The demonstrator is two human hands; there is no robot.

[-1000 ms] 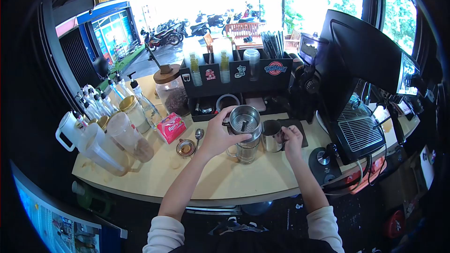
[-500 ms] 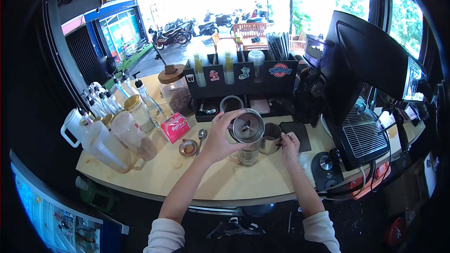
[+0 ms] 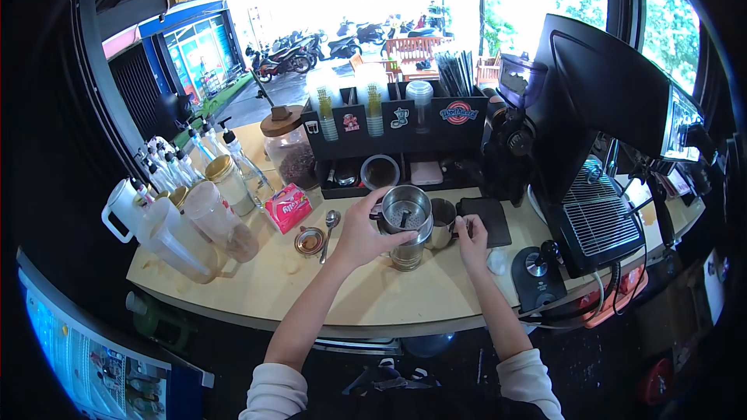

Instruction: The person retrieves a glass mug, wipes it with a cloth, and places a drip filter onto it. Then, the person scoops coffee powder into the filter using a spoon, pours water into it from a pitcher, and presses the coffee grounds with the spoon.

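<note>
- Left hand [image 3: 367,235] wraps round metal filter cup [image 3: 406,208], which sits above glass mug [image 3: 408,259]; contact between the two unclear.
- Right hand [image 3: 471,241] pinches metal pitcher [image 3: 442,235] by its handle, cup's 4 o'clock.
- Cup looks light, stiff, probably slick when wet; best held round side wall.
- Mug likely heavier, fragile; grip low.

the metal filter [image 3: 406,208], tipped half a second ago, has swung back nearer upright above the glass mug [image 3: 407,258].
</note>
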